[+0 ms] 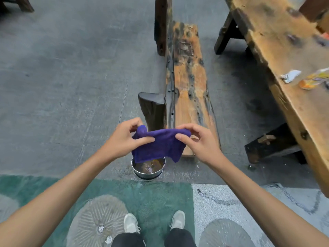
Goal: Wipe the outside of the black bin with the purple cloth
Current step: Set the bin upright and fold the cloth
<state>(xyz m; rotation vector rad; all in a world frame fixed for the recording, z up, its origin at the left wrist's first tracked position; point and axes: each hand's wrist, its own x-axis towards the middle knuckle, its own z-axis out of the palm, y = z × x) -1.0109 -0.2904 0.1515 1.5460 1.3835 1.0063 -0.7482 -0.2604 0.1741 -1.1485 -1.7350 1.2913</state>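
Note:
The purple cloth (158,146) hangs spread between both hands at waist height. My left hand (124,138) pinches its left upper corner and my right hand (197,139) pinches its right upper edge. The cloth's lower edge dangles just above a small metal bowl (148,172) of brownish water on the ground. No black bin shows in the head view.
A long worn wooden bench (190,82) runs away from me just beyond the hands. A wooden table (284,56) with wrappers (313,79) on it stands at right. Grey paving lies to the left. My two shoes (154,222) stand on patterned green and white ground.

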